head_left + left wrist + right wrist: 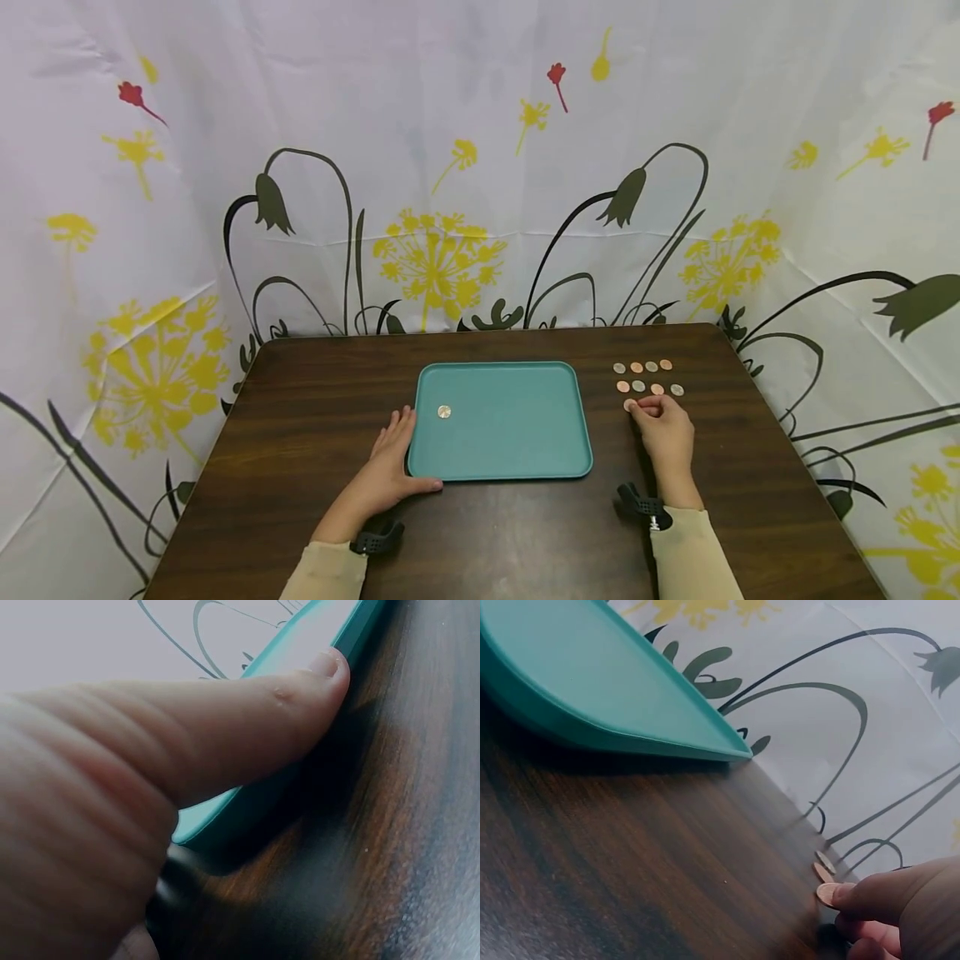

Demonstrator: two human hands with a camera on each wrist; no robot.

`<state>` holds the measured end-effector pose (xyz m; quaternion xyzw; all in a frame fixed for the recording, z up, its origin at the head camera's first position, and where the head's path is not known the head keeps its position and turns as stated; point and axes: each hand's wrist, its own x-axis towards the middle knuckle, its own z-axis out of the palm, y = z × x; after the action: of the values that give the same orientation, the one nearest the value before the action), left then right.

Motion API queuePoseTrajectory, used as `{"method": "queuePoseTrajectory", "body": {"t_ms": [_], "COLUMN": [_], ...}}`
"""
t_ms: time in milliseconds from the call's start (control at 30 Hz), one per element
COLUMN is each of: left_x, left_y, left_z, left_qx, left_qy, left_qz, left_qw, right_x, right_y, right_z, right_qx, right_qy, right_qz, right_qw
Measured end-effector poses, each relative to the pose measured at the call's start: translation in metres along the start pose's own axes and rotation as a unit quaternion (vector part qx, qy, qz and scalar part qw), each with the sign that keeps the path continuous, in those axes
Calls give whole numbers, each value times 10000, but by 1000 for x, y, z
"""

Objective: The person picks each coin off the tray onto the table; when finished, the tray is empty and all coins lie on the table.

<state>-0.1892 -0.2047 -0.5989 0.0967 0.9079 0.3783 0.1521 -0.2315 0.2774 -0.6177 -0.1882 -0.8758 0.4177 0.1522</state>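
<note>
My left hand (390, 462) rests at the left side of a teal tray (510, 421), fingers stretched along the edge. Its thumb lies over the near left corner, and the left wrist view shows the thumb (247, 724) across the rim. A single shiny coin (444, 412) lies on the tray's left part. To the right of the tray, my right hand (666, 433) pinches a copper coin (826, 895) at the fingertips, low over the table. Just beyond it, several copper and silver coins (638, 386) form two rows on the wood.
The dark wooden table (510, 542) has its far edge against a white curtain (480, 150) printed with flowers. Black straps with small devices sit on both wrists, below the hands.
</note>
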Motion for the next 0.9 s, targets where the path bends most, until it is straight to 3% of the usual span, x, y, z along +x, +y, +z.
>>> {"method": "queuePoseTrajectory", "body": {"t_ms": [700, 900], "left_x": [1, 1], "left_y": [-2, -1], "left_z": [1, 1], "left_qx": [1, -23], "left_qy": [-12, 10], "left_qz": [-5, -16], "left_qw": [10000, 10000], "right_x": [0, -1], "right_y": [-2, -1], "right_z": [0, 1], "right_qx": [-62, -12], "right_qy": [-183, -73], "right_qz": [167, 88], "right_qw": [9997, 9999]}}
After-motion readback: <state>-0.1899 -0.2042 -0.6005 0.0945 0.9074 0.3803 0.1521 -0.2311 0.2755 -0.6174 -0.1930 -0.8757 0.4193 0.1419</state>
